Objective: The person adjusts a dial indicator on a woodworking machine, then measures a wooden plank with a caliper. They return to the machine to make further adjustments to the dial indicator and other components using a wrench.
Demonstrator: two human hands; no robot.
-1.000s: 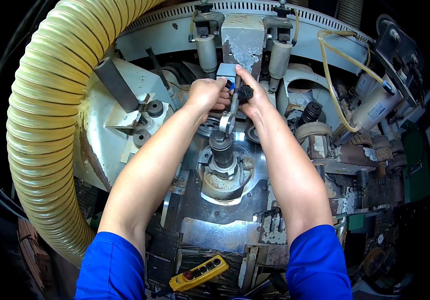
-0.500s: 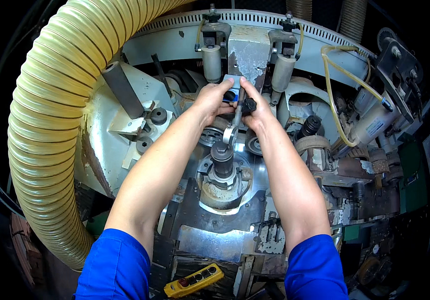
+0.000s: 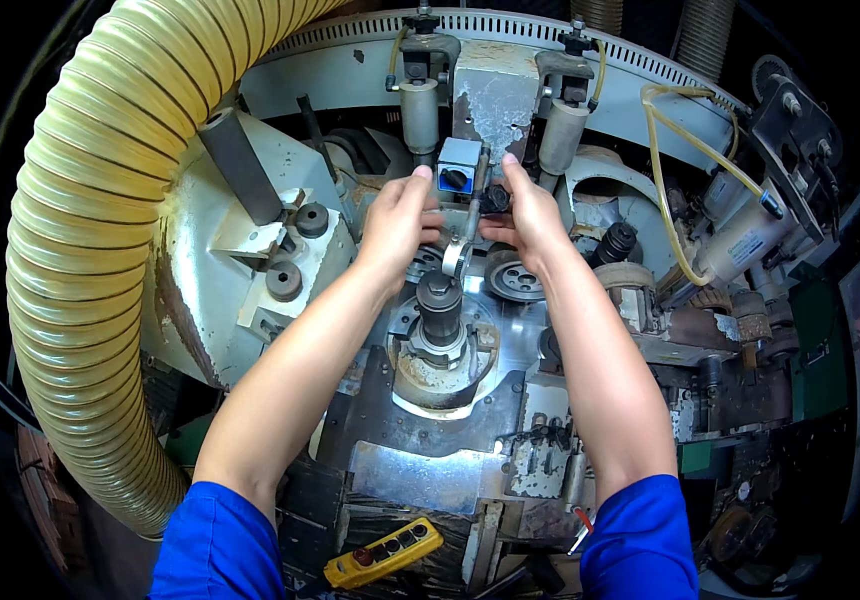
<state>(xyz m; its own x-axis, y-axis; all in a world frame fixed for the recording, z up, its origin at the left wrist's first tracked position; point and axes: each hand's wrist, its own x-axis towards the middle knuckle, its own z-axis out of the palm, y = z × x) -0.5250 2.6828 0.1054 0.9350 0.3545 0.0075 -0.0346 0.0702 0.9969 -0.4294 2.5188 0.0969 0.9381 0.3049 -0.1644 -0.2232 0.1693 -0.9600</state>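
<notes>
Fingers (image 3: pixel 417 188) wide, nothing held, either side of a blue-and-grey block (image 3: pixel 460 154)

Spread well apart, with no grip on anything: left hand (image 3: pixel 396 228) just beside the block, thumb raised, other fingers loosely curled; right hand (image 3: pixel 538 222) near the slim rod (image 3: pixel 472 218) and the black clamp knob (image 3: pixel 495 200), thumb up, palm turned inward. Clear of the block on the left; on the right, too much overlap for a sure word on contact between fingertips and knob.

Done, judging by the lie of things: placing of the block, upright in front of the peeling grey post (image 3: pixel 497 95), with a black switch (image 3: pixel 454 181) on its front face and no support from either hand. Apparently done too: rough aiming of the rod, slanting down to the round dial gauge (image 3: pixel 453 262), close above the top of the dark spindle (image 3: pixel 440 315) in the middle of the machine.

Unsettled from here: any touch between gauge and spindle, too small to make out; setting of the switch; any reading on the dial, seen nearly edge-on.

Untouched near the lower edge: a yellow push-button pendant (image 3: pixel 382 556). Curved along the left: a ribbed yellow hose (image 3: pixel 80 250), well apart from both hands
</notes>
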